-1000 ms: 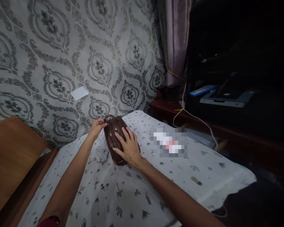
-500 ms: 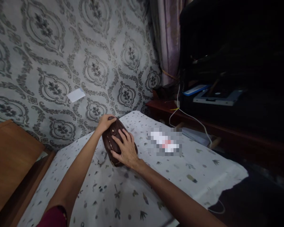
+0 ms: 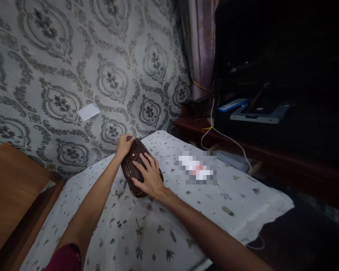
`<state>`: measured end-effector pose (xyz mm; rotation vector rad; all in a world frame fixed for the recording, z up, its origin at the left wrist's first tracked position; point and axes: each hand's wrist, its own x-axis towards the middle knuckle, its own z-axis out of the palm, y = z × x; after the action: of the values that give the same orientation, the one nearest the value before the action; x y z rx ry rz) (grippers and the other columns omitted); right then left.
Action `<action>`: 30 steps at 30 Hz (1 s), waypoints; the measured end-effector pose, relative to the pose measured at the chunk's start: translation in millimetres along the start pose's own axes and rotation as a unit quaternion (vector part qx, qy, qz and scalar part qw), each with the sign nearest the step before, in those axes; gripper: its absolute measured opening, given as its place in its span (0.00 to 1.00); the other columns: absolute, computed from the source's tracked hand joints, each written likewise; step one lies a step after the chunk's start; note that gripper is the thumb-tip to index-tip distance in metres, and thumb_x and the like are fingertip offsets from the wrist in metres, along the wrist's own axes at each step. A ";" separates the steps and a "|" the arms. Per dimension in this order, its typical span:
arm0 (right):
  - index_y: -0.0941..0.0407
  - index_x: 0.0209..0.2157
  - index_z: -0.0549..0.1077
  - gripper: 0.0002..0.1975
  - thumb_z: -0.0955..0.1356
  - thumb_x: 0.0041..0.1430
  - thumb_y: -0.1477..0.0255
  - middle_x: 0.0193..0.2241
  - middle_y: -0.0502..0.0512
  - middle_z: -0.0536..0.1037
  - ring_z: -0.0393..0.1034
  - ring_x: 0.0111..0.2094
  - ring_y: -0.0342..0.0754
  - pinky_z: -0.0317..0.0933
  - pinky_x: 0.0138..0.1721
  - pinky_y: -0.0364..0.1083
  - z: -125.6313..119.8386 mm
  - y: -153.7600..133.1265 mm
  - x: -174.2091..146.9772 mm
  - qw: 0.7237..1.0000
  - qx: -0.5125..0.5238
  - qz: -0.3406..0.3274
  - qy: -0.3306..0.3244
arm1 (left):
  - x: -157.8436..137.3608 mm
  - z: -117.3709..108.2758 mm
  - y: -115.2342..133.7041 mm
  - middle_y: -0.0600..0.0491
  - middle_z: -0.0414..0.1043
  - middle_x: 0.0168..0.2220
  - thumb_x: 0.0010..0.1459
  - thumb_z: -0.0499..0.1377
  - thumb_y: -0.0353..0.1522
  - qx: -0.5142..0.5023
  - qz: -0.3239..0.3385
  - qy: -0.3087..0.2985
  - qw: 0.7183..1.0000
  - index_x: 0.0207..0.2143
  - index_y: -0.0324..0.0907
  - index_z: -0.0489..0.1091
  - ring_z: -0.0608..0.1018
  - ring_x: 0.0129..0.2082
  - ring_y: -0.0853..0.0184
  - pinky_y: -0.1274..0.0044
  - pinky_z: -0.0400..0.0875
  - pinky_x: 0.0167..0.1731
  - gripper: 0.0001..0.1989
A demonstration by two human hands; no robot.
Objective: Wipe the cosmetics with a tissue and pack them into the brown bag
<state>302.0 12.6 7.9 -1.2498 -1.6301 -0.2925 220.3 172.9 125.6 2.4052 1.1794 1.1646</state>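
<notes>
A dark brown handbag (image 3: 127, 162) with a small gold-coloured clasp and zip lies on the white patterned cloth (image 3: 124, 229). At its far upper end, my left hand (image 3: 124, 146) grips the edge, the thumb over the top and the other fingers mostly hidden behind. My right hand (image 3: 149, 176) rests flat across the bag's near right part with its fingers spread. A small pale item, too unclear to name, sits on the cloth just left of the bag.
To the right on the cloth is a pixel-blurred white and red item (image 3: 196, 167). A wooden panel (image 3: 14, 188) stands at the left. On the right are a dark red shelf (image 3: 186, 126), a white cable (image 3: 231, 139) and a disc-drive-like box (image 3: 255, 114). White paper (image 3: 88, 111) shows against the wallpaper.
The view has shifted slightly. Both hands keep nearly the same places on the handbag, and the bag has hardly moved.
</notes>
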 end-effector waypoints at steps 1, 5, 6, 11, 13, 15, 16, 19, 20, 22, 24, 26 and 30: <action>0.53 0.58 0.69 0.27 0.69 0.58 0.62 0.64 0.63 0.62 0.48 0.66 0.61 0.43 0.64 0.62 -0.2 0.2 0.1 1.000 -0.003 -0.001 -0.004 | -1.1 -0.3 0.4 0.57 0.65 0.18 0.52 0.60 0.37 -0.004 0.000 0.000 1.000 0.21 0.42 0.71 0.66 0.23 0.67 0.75 0.55 0.28 0.11; 0.53 0.59 0.68 0.27 0.68 0.60 0.62 0.65 0.64 0.61 0.48 0.66 0.60 0.44 0.64 0.62 -1.3 0.4 0.6 1.000 -0.019 -0.004 -0.022 | -7.8 -2.6 3.0 0.58 0.61 0.17 0.53 0.59 0.39 -0.031 0.006 -0.008 0.999 0.20 0.42 0.69 0.64 0.22 0.68 0.76 0.55 0.27 0.14; 0.53 0.59 0.67 0.26 0.68 0.61 0.62 0.65 0.64 0.60 0.48 0.66 0.60 0.44 0.64 0.62 -1.5 0.3 0.7 0.999 -0.022 -0.005 -0.025 | -9.8 -3.2 4.0 0.58 0.61 0.17 0.54 0.59 0.40 -0.039 0.009 -0.013 0.999 0.20 0.42 0.68 0.64 0.22 0.68 0.76 0.56 0.27 0.14; 0.54 0.59 0.67 0.26 0.67 0.61 0.62 0.65 0.65 0.60 0.49 0.66 0.60 0.44 0.64 0.62 -1.4 0.0 1.0 0.999 -0.033 -0.008 -0.027 | -16.2 -6.0 9.6 0.57 0.65 0.19 0.54 0.58 0.43 -0.080 0.020 -0.038 0.996 0.22 0.42 0.70 0.66 0.25 0.67 0.76 0.60 0.29 0.15; 0.54 0.59 0.67 0.27 0.68 0.60 0.61 0.65 0.65 0.60 0.49 0.66 0.60 0.44 0.64 0.62 -0.9 0.3 0.7 0.999 -0.032 -0.007 -0.024 | -15.6 -8.9 9.9 0.57 0.68 0.22 0.53 0.59 0.43 -0.095 0.021 -0.048 0.994 0.25 0.42 0.71 0.68 0.26 0.67 0.76 0.62 0.31 0.14; 0.53 0.59 0.67 0.28 0.69 0.59 0.60 0.65 0.65 0.60 0.49 0.66 0.61 0.43 0.64 0.62 -0.2 0.9 0.3 0.999 -0.030 -0.009 -0.018 | -13.6 -14.0 6.9 0.56 0.71 0.25 0.50 0.61 0.42 -0.107 0.019 -0.056 0.992 0.27 0.42 0.72 0.70 0.28 0.67 0.76 0.63 0.33 0.13; 0.53 0.59 0.67 0.29 0.69 0.58 0.59 0.65 0.65 0.60 0.49 0.66 0.61 0.43 0.64 0.63 0.2 1.2 0.0 0.999 -0.030 -0.013 -0.014 | -12.6 -17.3 4.0 0.56 0.71 0.26 0.49 0.62 0.42 -0.113 0.017 -0.060 0.992 0.28 0.42 0.73 0.70 0.29 0.67 0.76 0.63 0.33 0.12; 0.54 0.60 0.66 0.31 0.70 0.56 0.58 0.65 0.67 0.59 0.49 0.66 0.62 0.44 0.64 0.63 0.8 1.7 -0.8 0.999 -0.033 -0.020 -0.004 | -11.5 -29.2 -9.7 0.56 0.70 0.25 0.44 0.64 0.40 -0.125 -0.002 -0.071 0.990 0.26 0.41 0.71 0.70 0.28 0.68 0.77 0.63 0.31 0.11; 0.55 0.60 0.66 0.31 0.70 0.57 0.58 0.65 0.68 0.58 0.49 0.66 0.62 0.44 0.64 0.63 0.8 1.7 -1.0 0.999 -0.033 -0.021 -0.003 | -12.2 -33.2 -15.0 0.57 0.69 0.24 0.44 0.64 0.39 -0.128 -0.010 -0.074 0.989 0.24 0.41 0.70 0.69 0.26 0.68 0.77 0.62 0.30 0.11; 0.55 0.60 0.66 0.30 0.69 0.59 0.59 0.65 0.68 0.58 0.48 0.66 0.62 0.44 0.64 0.63 0.9 1.7 -1.5 0.999 -0.032 -0.020 -0.006 | -15.0 -40.3 -24.7 0.58 0.66 0.20 0.45 0.63 0.38 -0.131 -0.024 -0.077 0.988 0.20 0.42 0.67 0.68 0.23 0.69 0.78 0.60 0.27 0.11; 0.55 0.60 0.65 0.29 0.68 0.60 0.60 0.65 0.68 0.57 0.48 0.67 0.61 0.44 0.64 0.63 1.1 1.8 -2.0 0.999 -0.030 -0.021 -0.006 | -18.8 -45.3 -31.9 0.59 0.63 0.18 0.47 0.62 0.38 -0.133 -0.034 -0.079 0.987 0.18 0.42 0.65 0.66 0.22 0.70 0.78 0.58 0.25 0.13; 0.55 0.61 0.65 0.28 0.67 0.61 0.61 0.65 0.68 0.57 0.47 0.67 0.61 0.44 0.64 0.63 1.6 2.1 -2.5 0.999 -0.029 -0.026 -0.003 | -22.4 -47.8 -35.9 0.59 0.62 0.17 0.47 0.62 0.38 -0.136 -0.042 -0.077 0.987 0.17 0.42 0.64 0.66 0.22 0.70 0.78 0.58 0.25 0.14; 0.57 0.61 0.65 0.27 0.66 0.62 0.64 0.66 0.68 0.55 0.46 0.67 0.61 0.45 0.64 0.64 2.6 2.8 -2.8 0.999 -0.031 -0.033 -0.002 | -25.8 -47.4 -36.7 0.57 0.67 0.19 0.47 0.63 0.38 -0.145 -0.055 -0.067 0.986 0.18 0.42 0.67 0.70 0.24 0.68 0.78 0.61 0.27 0.12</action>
<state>302.7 14.0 3.4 -1.2444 -1.6796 -0.3838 155.0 171.2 124.2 2.1367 1.0095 1.0413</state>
